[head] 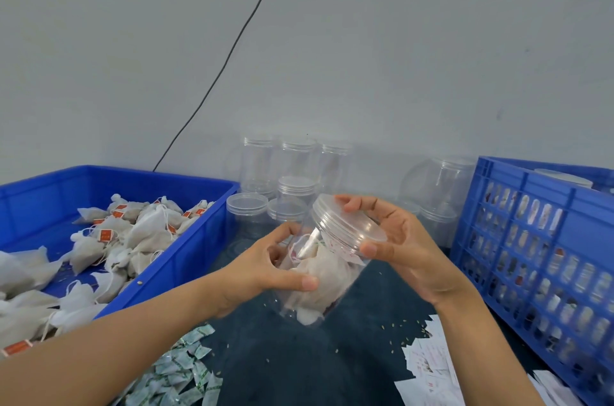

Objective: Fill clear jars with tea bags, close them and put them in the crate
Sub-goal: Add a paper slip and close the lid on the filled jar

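A clear jar (327, 282) stuffed with white tea bags is tilted in mid-air above the dark table. My left hand (265, 272) grips its body from the left. My right hand (395, 246) holds the clear lid (345, 223), which sits on the jar's mouth, with fingers curled over its rim. A blue bin (186, 259) at the left holds several loose tea bags (139, 233). The blue slatted crate (545, 259) at the right contains filled jars.
Several empty clear jars (295, 173), some lidded, stand against the wall behind my hands. Small green-white sachets (179, 369) lie at the front left, white paper labels (428, 365) at the front right. A black cable (232, 50) runs down the wall.
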